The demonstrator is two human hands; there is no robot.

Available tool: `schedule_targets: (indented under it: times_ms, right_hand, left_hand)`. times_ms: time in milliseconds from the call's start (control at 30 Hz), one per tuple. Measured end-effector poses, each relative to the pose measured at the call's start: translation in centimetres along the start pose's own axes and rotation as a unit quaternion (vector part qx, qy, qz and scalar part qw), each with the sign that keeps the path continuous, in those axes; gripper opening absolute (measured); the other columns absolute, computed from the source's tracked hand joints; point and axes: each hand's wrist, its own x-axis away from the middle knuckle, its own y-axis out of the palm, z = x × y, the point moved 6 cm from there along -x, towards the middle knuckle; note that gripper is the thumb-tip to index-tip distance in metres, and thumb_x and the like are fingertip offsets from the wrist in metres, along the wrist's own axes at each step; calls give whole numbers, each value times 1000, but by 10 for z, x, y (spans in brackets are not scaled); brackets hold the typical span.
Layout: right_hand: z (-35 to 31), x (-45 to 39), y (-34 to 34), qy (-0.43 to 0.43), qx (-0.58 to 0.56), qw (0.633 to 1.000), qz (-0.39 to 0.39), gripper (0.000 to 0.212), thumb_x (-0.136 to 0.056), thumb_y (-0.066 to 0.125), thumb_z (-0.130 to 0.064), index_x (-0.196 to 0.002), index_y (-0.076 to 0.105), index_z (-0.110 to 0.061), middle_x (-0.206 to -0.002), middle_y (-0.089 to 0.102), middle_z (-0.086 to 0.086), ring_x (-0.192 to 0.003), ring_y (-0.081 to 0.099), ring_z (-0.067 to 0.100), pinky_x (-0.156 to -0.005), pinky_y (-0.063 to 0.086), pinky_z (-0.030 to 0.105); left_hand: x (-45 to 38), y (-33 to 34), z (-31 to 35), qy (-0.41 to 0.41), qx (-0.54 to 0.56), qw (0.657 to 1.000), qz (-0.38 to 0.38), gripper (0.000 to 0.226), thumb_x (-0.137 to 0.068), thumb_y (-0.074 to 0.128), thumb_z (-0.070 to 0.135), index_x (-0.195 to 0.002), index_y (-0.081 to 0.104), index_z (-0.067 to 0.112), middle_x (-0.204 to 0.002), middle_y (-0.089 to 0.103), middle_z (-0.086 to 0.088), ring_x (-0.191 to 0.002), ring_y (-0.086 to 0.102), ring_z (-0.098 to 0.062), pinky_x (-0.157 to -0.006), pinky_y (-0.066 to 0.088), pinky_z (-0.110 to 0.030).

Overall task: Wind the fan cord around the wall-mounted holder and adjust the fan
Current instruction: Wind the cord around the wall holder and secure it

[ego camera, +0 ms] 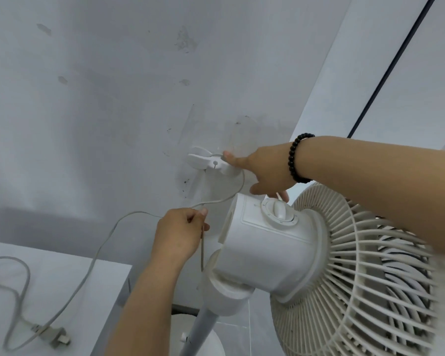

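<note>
A white cord holder (208,161) is fixed to the grey wall. The thin grey fan cord (106,242) passes behind the holder, loops down and runs left to its plug (52,334) on a white surface. My left hand (183,233) pinches the cord just below the holder. My right hand (261,173) reaches to the holder's right end, its fingers straight and touching the holder and the cord there. The white standing fan (280,250), with its motor housing and knob (279,209), stands directly below my right hand.
A white tabletop (70,273) at lower left carries the slack cord and plug. The fan's grille (365,278) fills the lower right, its pole (203,322) running down to a round base. A black line crosses a white panel (406,39) at upper right.
</note>
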Motion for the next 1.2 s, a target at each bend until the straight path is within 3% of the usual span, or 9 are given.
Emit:
schedule_targets:
  times_ms: [133,267,400,500,633,800,1000,1100,1200]
  right_hand:
    - [-2,-6,4,7,-26,1000,6,83,-94,44,-16,-151,-16,-23,-73,75,2,-85,72,23,-89,55,39]
    - [-6,-2,-8,6,-23,997,70,71,-94,47,-18,-154,9,-15,-81,63,2,-92,68,26,-88,54,40]
    - [-9,3,-14,8,-142,988,67,61,-94,44,-10,-151,23,-10,-64,71,1,-62,70,16,-80,59,33]
    - [-4,-2,-18,16,-238,968,77,50,-94,44,-7,-144,38,-8,-54,69,1,-44,63,13,-69,60,29]
    - [5,-5,-32,32,-289,951,107,25,-93,56,-12,-114,68,-6,-70,69,7,-63,65,19,-70,61,35]
    - [1,-12,-42,56,-274,955,102,24,-91,60,-13,-103,70,6,-90,74,15,-89,72,27,-77,61,38]
    - [-1,-14,-46,73,-190,958,202,22,-82,60,-16,-78,75,0,-73,75,10,-73,75,24,-69,62,41]
    - [-1,-14,-45,63,-201,957,198,19,-83,63,-16,-79,73,0,-74,75,10,-73,75,24,-71,62,41]
    - [-2,-15,-45,54,-207,959,183,20,-87,64,-19,-79,71,-2,-73,75,8,-75,75,23,-73,62,39]
  left_hand:
    - [2,-25,16,15,6,1000,10,30,-95,57,34,-73,72,20,-75,73,9,-71,71,-8,-67,46,-20]
    - [8,-23,36,65,73,994,44,7,-90,65,29,-94,70,27,-94,70,14,-82,70,-11,-82,52,-27]
    - [13,2,45,69,103,991,-48,17,-95,58,27,-110,66,25,-108,68,11,-75,67,2,-72,50,-13]
    - [14,10,49,37,106,988,-102,20,-99,50,29,-101,67,20,-101,71,3,-86,66,-12,-84,51,-31]
    - [10,15,54,17,133,981,-138,15,-99,51,24,-97,66,27,-96,69,10,-91,65,-12,-86,50,-29]
    - [9,19,51,-38,219,967,-129,17,-95,58,16,-90,69,28,-98,73,1,-93,68,-17,-85,54,-33]
    - [8,22,53,-104,317,933,-135,8,-88,65,6,-89,67,14,-76,71,-3,-72,64,-18,-58,54,-23]
    - [5,19,49,-100,313,939,-102,28,-82,72,4,-108,66,10,-88,73,-7,-71,67,-16,-56,55,-20]
    - [0,7,51,-45,248,967,-30,32,-79,74,3,-109,66,10,-81,73,-2,-68,67,-11,-51,51,-14]
